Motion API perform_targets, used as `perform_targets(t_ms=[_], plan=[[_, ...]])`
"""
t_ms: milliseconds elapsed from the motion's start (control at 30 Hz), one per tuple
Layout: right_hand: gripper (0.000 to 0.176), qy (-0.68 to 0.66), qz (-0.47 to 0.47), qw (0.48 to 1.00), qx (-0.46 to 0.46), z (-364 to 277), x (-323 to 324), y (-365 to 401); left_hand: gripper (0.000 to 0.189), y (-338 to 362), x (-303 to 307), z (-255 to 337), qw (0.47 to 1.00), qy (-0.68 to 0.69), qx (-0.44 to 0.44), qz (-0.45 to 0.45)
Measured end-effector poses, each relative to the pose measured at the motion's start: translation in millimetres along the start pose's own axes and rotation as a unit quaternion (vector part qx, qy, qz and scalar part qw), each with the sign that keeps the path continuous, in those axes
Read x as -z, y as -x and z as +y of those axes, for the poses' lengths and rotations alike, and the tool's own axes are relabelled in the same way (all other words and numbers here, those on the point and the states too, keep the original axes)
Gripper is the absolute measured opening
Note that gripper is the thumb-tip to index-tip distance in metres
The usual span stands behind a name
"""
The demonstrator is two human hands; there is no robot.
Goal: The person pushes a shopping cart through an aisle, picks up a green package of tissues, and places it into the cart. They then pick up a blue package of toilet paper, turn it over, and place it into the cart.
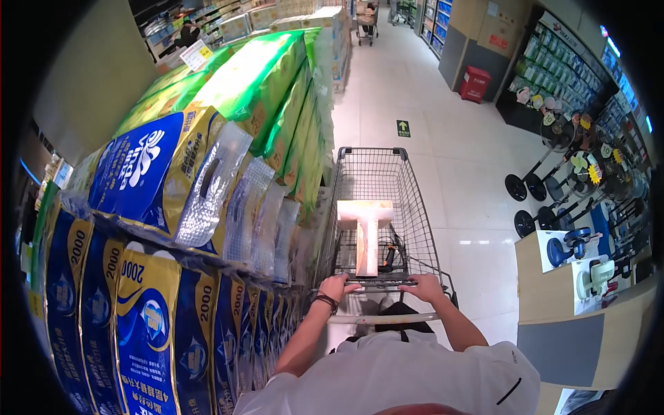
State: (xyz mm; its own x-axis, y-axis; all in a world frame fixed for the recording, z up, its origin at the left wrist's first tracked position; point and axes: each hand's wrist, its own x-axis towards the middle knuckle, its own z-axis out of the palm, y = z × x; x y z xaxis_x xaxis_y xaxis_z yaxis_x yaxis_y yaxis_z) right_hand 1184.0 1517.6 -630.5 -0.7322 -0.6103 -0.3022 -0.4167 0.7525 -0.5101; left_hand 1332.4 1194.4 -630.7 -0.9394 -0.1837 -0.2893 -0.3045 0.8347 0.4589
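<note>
A wire shopping cart [416, 207] stands right in front of me. My left hand [337, 288], with a dark bracelet on its wrist, is wrapped around the left part of the cart handle [380, 282]. Toward the right end of that handle, my right hand [425, 288] is closed on it too; the fingertips are partly hidden. Inside the cart lies a pale T-shaped object [366, 238], perhaps cartons. Beside it is a dark item with orange parts [390, 257], whose kind I cannot make out.
Close on the left rise stacked blue-and-gold tissue packs [145, 325] and green packs [256, 76]. Pedestal fans [546, 173] and a display counter [553, 277] line the right. A red bin [475, 84] and a person with a cart [366, 21] are farther ahead along the tiled aisle.
</note>
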Motion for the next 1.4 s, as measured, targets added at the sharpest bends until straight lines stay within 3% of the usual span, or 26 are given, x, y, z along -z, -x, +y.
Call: perform_targets(t_ms=[133,333,567,700,733,833,1000,1167,1300,1400], plan=[[0.074,0.015,-0.018,0.999,-0.023,4,25,-45,0.066,-50,12,-1,1.0,0.02,-0.002,0.021],[0.074,-0.035,0.061,0.997,-0.013,30,49,-120,0.071,-131,24,0,0.998,0.022,0.01,0.053],[0.074,-0.066,0.08,0.994,-0.023,49,93,-212,0.065,-228,51,8,0.996,0.048,0.034,0.07],[0.073,-0.127,0.025,0.991,-0.029,55,122,-260,0.064,-279,70,6,0.996,0.068,0.019,0.06],[0.072,-0.089,0.031,0.996,0.003,60,123,-273,0.064,-291,76,7,0.996,0.064,0.017,0.058],[0.072,-0.097,-0.016,0.995,0.01,70,135,-305,0.07,-326,89,8,1.0,-0.022,-0.002,0.01],[0.072,-0.114,-0.047,0.992,-0.013,75,159,-352,0.076,-373,117,27,0.996,-0.073,0.057,-0.009],[0.069,-0.147,0.0,0.989,-0.029,84,172,-408,0.09,-429,123,15,0.996,-0.019,0.083,0.04],[0.068,-0.188,0.055,0.98,-0.048,89,180,-458,0.091,-478,142,18,0.988,0.006,0.118,0.098],[0.065,-0.19,0.053,0.979,-0.054,93,193,-504,0.086,-520,158,12,0.99,0.011,0.114,0.076]])
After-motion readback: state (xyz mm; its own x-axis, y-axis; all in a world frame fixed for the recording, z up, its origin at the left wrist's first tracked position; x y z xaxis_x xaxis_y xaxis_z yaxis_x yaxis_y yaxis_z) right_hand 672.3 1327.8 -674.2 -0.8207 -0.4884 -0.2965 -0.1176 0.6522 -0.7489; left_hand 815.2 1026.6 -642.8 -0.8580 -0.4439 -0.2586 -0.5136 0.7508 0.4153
